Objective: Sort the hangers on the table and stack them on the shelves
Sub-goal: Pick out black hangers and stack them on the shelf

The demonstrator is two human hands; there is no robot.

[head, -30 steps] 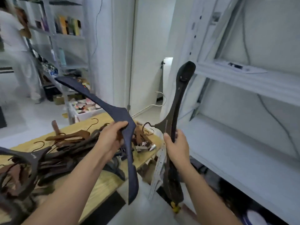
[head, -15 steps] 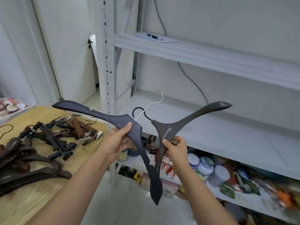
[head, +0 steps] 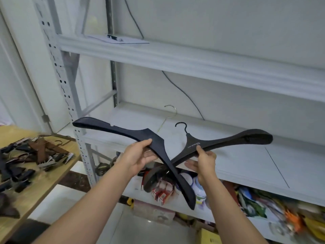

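Item one: left hand [head: 139, 159], thumb laid over the top edge and fingers curled beneath, gripping a navy hanger [head: 123, 131] just left of its neck. The hanger is broad-shouldered and matte, with a small notch in the upper edge of its left arm. One arm reaches up and left, the other slants down toward the viewer, and a thin silver hook [head: 171, 111] rises behind it. Item two: right hand [head: 204, 162], thumb pressed on the front face and fingers underneath, pinching a black hanger [head: 228, 142] at its centre. This one is also wide-shouldered, with faint pale lettering near the neck and a short black hook [head: 181, 125]. Its right arm flares to a rounded end, and its left arm passes behind the navy one, so the two cross between the hands. Both are held in the air in front of the middle shelf [head: 246, 161] of a white metal rack. At left, a wooden table [head: 35, 187] bears a heap of brown and dark hangers [head: 35, 155]. Below, a lower shelf holds blurred assorted packets [head: 255, 205]. Farther up, the upper shelf [head: 175, 57] carries a paper sheet [head: 123, 40], and a dark cable [head: 184, 94] runs down the wall.
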